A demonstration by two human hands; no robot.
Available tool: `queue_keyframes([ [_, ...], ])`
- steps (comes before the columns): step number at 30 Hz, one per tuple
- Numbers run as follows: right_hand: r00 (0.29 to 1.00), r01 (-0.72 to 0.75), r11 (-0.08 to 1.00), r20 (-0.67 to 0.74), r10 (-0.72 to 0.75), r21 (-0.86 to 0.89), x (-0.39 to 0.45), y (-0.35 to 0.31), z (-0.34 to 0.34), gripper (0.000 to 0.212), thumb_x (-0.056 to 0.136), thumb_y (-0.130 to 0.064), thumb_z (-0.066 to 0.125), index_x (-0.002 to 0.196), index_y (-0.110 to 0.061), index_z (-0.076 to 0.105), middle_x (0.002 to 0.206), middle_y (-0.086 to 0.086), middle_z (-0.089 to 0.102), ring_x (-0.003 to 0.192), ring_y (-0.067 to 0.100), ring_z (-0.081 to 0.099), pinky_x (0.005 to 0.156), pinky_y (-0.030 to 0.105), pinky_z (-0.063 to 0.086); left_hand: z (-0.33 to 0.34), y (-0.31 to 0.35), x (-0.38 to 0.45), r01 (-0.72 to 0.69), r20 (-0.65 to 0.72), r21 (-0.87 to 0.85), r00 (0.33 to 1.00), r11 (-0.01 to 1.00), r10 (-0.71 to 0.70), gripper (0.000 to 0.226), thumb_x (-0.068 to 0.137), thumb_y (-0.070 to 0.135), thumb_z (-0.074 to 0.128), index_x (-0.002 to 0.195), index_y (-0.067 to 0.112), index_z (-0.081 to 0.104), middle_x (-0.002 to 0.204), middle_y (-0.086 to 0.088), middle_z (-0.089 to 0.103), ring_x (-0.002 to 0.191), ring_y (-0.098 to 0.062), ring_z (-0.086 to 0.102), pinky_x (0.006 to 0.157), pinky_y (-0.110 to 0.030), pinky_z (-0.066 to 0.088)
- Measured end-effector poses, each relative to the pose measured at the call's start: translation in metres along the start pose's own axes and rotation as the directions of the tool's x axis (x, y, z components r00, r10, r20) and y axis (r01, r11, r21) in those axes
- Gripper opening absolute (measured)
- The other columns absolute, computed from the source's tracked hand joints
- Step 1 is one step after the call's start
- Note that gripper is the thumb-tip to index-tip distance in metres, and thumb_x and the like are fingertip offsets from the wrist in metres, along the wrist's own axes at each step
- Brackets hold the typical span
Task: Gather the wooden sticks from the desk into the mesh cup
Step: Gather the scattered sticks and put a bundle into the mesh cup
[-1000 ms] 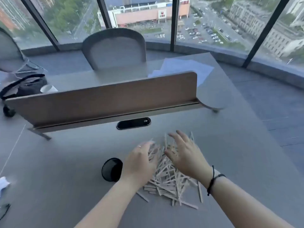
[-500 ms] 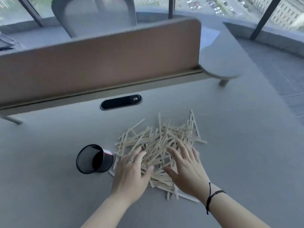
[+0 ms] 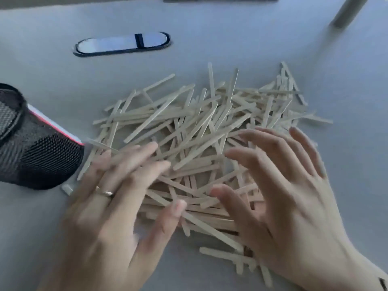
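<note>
A loose heap of pale wooden sticks lies spread on the grey desk. The black mesh cup lies on its side at the left edge, its base touching the heap's left end, its mouth partly out of frame. My left hand, a ring on one finger, rests flat on the near left of the heap with fingers spread. My right hand hovers over the near right of the heap, fingers apart and curved. Neither hand grips a stick. The hands hide the sticks under them.
A black-rimmed oval cable slot is set into the desk beyond the heap. A grey support leg of the desk divider stands at the top right. One short stick end pokes out beside the cup.
The view has dropped and closed in on the heap, so the divider and window left the frame. Both hands stay spread on the near side of the sticks; the left looks blurred with motion.
</note>
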State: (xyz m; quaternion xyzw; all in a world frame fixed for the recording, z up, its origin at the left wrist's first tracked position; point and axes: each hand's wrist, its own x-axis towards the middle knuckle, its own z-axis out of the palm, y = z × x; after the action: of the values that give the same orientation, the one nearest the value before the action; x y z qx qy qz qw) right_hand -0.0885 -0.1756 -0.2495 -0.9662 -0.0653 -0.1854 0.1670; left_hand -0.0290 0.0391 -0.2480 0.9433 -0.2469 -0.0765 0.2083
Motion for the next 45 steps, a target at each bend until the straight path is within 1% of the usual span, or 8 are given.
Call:
queue_keyframes([
  [2,0.998,0.053,0.998,-0.016,-0.053,0.025,-0.002,-0.004,0.002,0.043,0.096,-0.053,0.052,0.115,-0.019,0.069,0.125,0.001,0.066,0.127,0.024,0.057,0.112,0.057,0.030,0.008,0.010,-0.013,0.055,-0.213,-0.021,0.975,0.998,-0.059,0.062,0.091,0.055,0.050,0.128,0.007,0.063,0.140,-0.011,0.057,0.124,-0.026,0.053,0.111,-0.041,0.035],
  [4,0.994,0.106,0.994,-0.007,-0.106,0.028,-0.004,-0.010,0.001,0.043,0.097,-0.055,0.049,0.120,-0.024,0.068,0.126,-0.006,0.066,0.126,0.019,0.058,0.114,0.052,0.029,0.014,0.000,-0.038,-0.054,-0.251,0.113,0.965,0.992,0.080,0.065,0.095,0.063,0.040,0.137,0.018,0.058,0.151,-0.002,0.047,0.139,-0.026,0.043,0.114,-0.052,0.032],
  [8,0.984,0.168,0.986,-0.062,-0.167,0.018,-0.018,-0.027,-0.006,0.049,0.092,-0.065,0.049,0.123,-0.032,0.066,0.130,-0.013,0.065,0.122,0.013,0.059,0.112,0.035,0.034,0.014,-0.001,-0.043,-0.033,-0.236,0.134,0.970,0.990,0.065,0.081,0.088,0.080,0.016,0.149,0.033,0.039,0.160,0.012,0.030,0.148,-0.009,0.021,0.120,-0.028,0.013],
  [12,0.946,0.321,0.936,0.003,-0.324,-0.144,-0.032,-0.029,-0.009,0.052,0.087,-0.069,0.053,0.121,-0.032,0.067,0.126,-0.009,0.068,0.115,0.019,0.063,0.103,0.039,0.043,0.021,0.002,-0.045,-0.072,-0.223,0.114,0.970,0.991,0.097,0.081,0.083,0.081,0.024,0.145,0.032,0.045,0.156,0.005,0.041,0.146,-0.015,0.030,0.118,-0.040,0.027],
  [17,0.971,0.240,0.959,0.052,-0.235,-0.153,-0.044,-0.032,-0.011,0.060,0.087,-0.076,0.041,0.108,-0.029,0.073,0.112,-0.006,0.074,0.107,0.024,0.067,0.099,0.039,0.046,0.018,0.007,-0.068,-0.076,-0.292,0.012,0.953,0.997,0.077,0.048,0.090,0.059,0.057,0.128,0.031,0.064,0.138,0.012,0.060,0.125,-0.007,0.055,0.104,-0.027,0.043],
  [23,0.968,0.239,0.960,0.107,-0.225,-0.143,-0.042,-0.030,-0.013,0.064,0.085,-0.078,0.034,0.103,-0.029,0.070,0.106,-0.006,0.072,0.105,0.022,0.064,0.093,0.036,0.048,0.016,0.009,-0.077,-0.087,-0.307,-0.006,0.948,0.996,0.081,0.052,0.077,0.068,0.052,0.114,0.035,0.068,0.115,0.016,0.069,0.104,-0.006,0.064,0.093,-0.034,0.051],
  [28,0.968,0.244,0.964,0.091,-0.235,-0.106,-0.041,-0.026,-0.007,0.055,0.085,-0.074,0.042,0.103,-0.029,0.069,0.102,-0.007,0.071,0.103,0.020,0.064,0.085,0.031,0.047,0.018,0.004,-0.073,-0.153,-0.321,-0.018,0.937,0.988,0.139,0.030,0.085,0.045,0.071,0.111,0.031,0.071,0.113,0.012,0.069,0.102,-0.006,0.063,0.094,-0.031,0.049],
  [45,0.976,0.216,0.974,-0.029,-0.214,0.062,-0.046,-0.025,-0.003,0.038,0.081,-0.060,0.062,0.106,-0.032,0.068,0.098,-0.008,0.062,0.094,0.020,0.062,0.084,0.034,0.049,0.022,0.017,-0.070,-0.224,-0.314,0.181,0.910,0.958,0.272,0.043,0.092,0.035,0.053,0.127,0.014,0.066,0.113,-0.005,0.067,0.108,-0.028,0.061,0.090,-0.041,0.052],
])
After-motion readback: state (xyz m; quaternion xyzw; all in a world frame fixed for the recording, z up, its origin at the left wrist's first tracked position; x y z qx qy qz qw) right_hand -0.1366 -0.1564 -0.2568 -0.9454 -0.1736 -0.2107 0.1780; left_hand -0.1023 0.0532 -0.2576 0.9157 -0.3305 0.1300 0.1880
